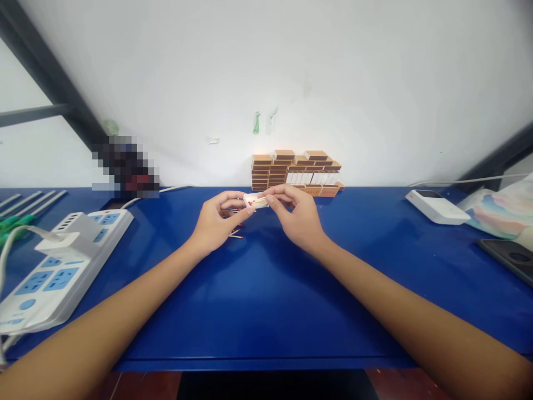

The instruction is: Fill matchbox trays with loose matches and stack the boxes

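Observation:
A small white matchbox tray is held above the blue table, with a few red-tipped matches lying in it. My left hand is closed on the tray's left end, thumb in front and fingers behind. At the other end, my right hand pinches the tray between thumb and fingers; its fingertips partly cover the matches. Several loose matches lie on the table beneath and beside my left hand, partly hidden by it. Behind my hands, stacked brown matchboxes stand against the wall.
A white power strip with plugs lies at the left on the blue table. Green-handled tools are beyond it. To the right are a white device, a plastic packet and a dark phone-like object.

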Demonstrator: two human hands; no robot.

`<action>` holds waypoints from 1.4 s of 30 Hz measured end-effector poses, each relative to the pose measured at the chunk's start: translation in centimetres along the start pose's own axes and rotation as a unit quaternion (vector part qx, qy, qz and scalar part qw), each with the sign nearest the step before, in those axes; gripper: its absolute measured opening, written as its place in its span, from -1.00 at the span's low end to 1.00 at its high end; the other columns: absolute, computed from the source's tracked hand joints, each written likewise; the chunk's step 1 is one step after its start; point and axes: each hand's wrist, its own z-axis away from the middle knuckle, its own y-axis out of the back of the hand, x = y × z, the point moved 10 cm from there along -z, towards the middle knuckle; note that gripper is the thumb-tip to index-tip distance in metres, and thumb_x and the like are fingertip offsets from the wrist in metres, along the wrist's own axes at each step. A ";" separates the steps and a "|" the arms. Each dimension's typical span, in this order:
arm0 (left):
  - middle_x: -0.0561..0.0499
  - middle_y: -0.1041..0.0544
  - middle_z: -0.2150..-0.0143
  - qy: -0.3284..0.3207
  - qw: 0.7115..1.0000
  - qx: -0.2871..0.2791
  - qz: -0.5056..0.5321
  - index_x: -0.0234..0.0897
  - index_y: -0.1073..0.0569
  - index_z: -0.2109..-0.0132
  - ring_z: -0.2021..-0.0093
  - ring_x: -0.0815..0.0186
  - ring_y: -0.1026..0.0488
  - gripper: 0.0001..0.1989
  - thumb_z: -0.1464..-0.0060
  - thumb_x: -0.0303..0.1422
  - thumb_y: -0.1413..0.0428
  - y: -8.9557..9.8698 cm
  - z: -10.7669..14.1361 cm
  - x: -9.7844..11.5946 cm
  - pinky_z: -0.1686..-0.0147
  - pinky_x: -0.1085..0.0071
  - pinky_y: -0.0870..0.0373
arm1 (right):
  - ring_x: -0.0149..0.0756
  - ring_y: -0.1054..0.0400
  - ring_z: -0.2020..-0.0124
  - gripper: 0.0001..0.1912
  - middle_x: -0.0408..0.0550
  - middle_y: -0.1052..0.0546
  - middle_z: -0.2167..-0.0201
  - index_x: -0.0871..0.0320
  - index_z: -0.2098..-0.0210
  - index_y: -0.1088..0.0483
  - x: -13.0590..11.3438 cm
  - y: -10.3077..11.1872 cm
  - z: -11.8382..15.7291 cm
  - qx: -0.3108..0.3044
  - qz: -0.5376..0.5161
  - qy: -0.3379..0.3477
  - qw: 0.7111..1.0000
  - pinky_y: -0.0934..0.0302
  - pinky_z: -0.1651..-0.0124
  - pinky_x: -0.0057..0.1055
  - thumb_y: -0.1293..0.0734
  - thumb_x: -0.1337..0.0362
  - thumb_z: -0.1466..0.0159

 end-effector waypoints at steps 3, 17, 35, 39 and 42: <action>-0.10 -0.71 0.08 0.004 1.000 -0.002 0.001 -0.24 -0.56 -0.02 0.22 0.19 -0.65 -0.54 -0.03 -0.15 -0.42 0.0 -0.1 -0.1 0.25 0.33 -0.59 | -0.14 -0.52 0.05 -0.86 -0.03 -0.66 0.12 0.05 0.19 -0.56 0.1 0.1 0.0 0.009 0.039 0.004 0.999 -0.40 0.02 -0.16 -0.36 0.18 -0.40; -0.11 -0.71 0.06 -0.003 1.000 -0.009 0.011 -0.23 -0.59 -0.02 0.15 0.17 -0.66 -0.54 -0.02 -0.15 -0.43 0.1 -0.1 0.1 0.19 0.32 -0.60 | -0.10 -0.41 -0.10 -0.87 0.08 -0.49 -0.02 0.05 0.17 -0.55 -1.7 -0.5 0.8 0.006 0.095 0.068 0.993 -0.44 0.06 -0.19 -0.32 0.26 -0.41; -0.10 -0.71 0.12 -0.024 0.993 0.116 0.000 -0.29 -0.61 0.00 0.14 0.25 -0.60 -0.53 0.01 -0.14 -0.43 5.0 -1.9 0.5 0.23 0.40 -0.50 | -0.09 -0.34 0.11 -0.82 0.05 -0.51 0.18 0.10 0.10 -0.49 -2.5 -5.2 2.7 -0.151 0.266 0.203 0.930 -0.32 0.01 -0.12 -0.23 0.34 -0.48; -0.09 -0.71 0.14 -0.016 0.991 0.132 -0.006 -0.30 -0.62 0.01 0.14 0.22 -0.61 -0.51 0.05 -0.15 -0.44 5.0 -1.7 0.2 0.16 0.34 -0.53 | -0.11 -0.34 0.11 -0.90 0.04 -0.52 0.18 0.12 0.14 -0.49 -1.8 -6.6 3.7 -0.213 0.262 0.173 0.925 -0.33 0.01 -0.13 -0.36 0.24 -0.44; -0.08 -0.71 0.15 -0.019 0.991 0.133 -0.015 -0.29 -0.62 0.02 0.14 0.21 -0.62 -0.52 0.03 -0.13 -0.43 4.9 -1.7 0.3 0.14 0.32 -0.55 | -0.10 -0.36 0.08 -0.91 0.03 -0.51 0.16 0.11 0.15 -0.47 -1.1 -7.2 3.9 -0.221 0.258 0.134 0.931 -0.33 -0.02 -0.12 -0.42 0.25 -0.40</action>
